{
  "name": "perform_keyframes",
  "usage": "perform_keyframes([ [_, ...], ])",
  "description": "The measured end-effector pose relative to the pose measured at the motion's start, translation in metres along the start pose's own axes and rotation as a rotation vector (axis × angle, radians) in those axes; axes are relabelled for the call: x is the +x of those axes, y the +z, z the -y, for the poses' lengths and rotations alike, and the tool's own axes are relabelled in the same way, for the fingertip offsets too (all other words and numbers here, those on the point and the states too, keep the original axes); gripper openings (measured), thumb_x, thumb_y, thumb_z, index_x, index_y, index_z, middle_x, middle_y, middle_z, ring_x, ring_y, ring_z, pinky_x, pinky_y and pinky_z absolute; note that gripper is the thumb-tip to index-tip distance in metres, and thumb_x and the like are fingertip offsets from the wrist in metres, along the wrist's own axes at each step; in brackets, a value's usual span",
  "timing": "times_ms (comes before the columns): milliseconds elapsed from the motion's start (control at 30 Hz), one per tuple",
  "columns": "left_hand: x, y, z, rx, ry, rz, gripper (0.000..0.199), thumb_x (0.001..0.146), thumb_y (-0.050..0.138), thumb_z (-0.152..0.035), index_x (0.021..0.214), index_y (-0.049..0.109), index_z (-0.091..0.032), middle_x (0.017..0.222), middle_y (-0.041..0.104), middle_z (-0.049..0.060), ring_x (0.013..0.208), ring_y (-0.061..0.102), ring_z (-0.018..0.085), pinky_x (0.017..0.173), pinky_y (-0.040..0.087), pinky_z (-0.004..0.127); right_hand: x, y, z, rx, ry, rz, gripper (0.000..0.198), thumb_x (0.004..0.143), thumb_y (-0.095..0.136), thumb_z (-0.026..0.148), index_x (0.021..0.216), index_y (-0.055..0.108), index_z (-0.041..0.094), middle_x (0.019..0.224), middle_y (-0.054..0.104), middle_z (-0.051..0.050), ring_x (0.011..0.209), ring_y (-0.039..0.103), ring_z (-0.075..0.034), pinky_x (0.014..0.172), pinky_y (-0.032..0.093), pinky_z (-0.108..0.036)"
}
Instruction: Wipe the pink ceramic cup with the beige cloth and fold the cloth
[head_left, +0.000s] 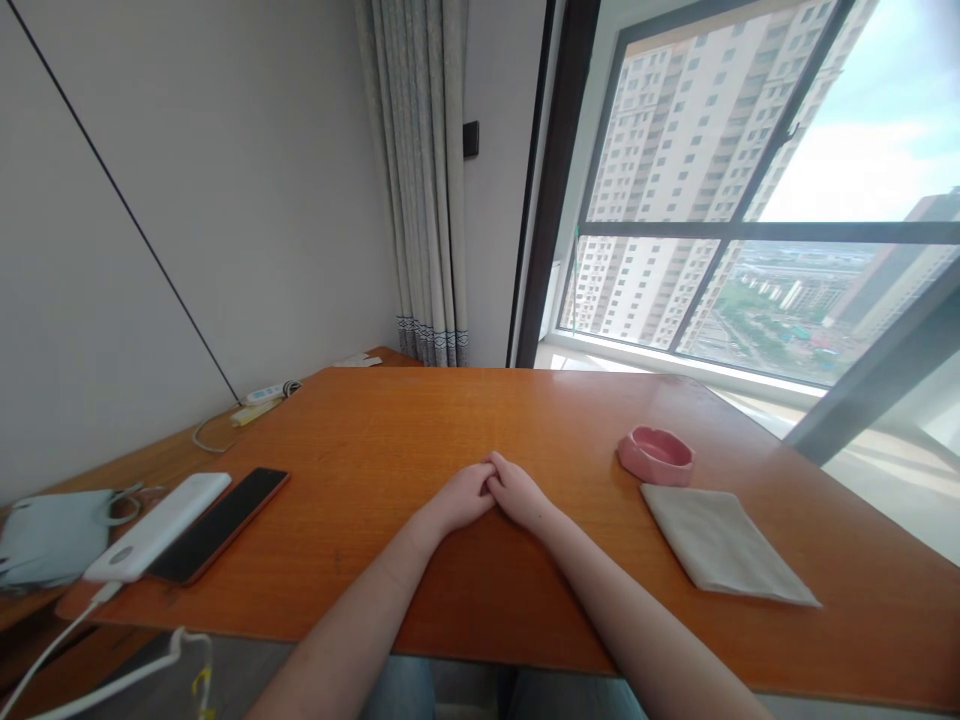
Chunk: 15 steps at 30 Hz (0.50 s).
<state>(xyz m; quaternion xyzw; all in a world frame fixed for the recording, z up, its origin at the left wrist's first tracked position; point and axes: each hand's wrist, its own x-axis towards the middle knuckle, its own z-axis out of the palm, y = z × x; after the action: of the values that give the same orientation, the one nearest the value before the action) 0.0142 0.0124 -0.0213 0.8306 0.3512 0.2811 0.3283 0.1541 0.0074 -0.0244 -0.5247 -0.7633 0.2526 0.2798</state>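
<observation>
no readable text, labels, or numbers

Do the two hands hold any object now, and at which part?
No object is held. The left hand and right hand rest on the wooden table, touching each other at the fingertips.

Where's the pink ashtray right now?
In the head view, the pink ashtray sits on the table to the right of the clasped hands, just behind the folded grey cloth.
</observation>
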Motion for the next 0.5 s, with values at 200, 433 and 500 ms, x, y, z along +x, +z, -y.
perform_keyframes([
  [200,0.001,0.001,0.001,-0.002,-0.001,-0.003,0.026,0.075,0.048,-0.013,0.097,0.062,-0.014,0.103,0.066,0.009,0.092,0.06,0.021,0.083,0.045,0.03,0.0,0.0,0.002,0.014,-0.004,0.005,0.024,0.079,0.039,0.011,0.096,0.054,0.02,0.093,0.066,-0.005,0.09,0.059,-0.017,0.078,0.042,-0.027],
  [433,-0.001,0.0,0.0,0.059,-0.04,0.047,0.02,0.08,0.048,-0.024,0.093,0.061,-0.015,0.085,0.065,0.004,0.073,0.057,0.016,0.067,0.043,0.025,-0.009,-0.025,-0.005,-0.281,0.034,0.004,0.025,0.078,0.048,0.019,0.101,0.06,0.018,0.113,0.06,-0.013,0.107,0.053,-0.025,0.092,0.039,-0.038],
  [500,-0.002,-0.001,0.0,0.086,-0.065,0.056,0.022,0.082,0.047,-0.028,0.093,0.061,-0.016,0.08,0.063,0.003,0.07,0.055,0.015,0.064,0.041,0.025,-0.018,-0.045,-0.019,-0.43,0.111,-0.128,0.034,0.078,0.053,0.025,0.11,0.058,0.018,0.13,0.049,-0.016,0.122,0.043,-0.03,0.1,0.033,-0.047],
])
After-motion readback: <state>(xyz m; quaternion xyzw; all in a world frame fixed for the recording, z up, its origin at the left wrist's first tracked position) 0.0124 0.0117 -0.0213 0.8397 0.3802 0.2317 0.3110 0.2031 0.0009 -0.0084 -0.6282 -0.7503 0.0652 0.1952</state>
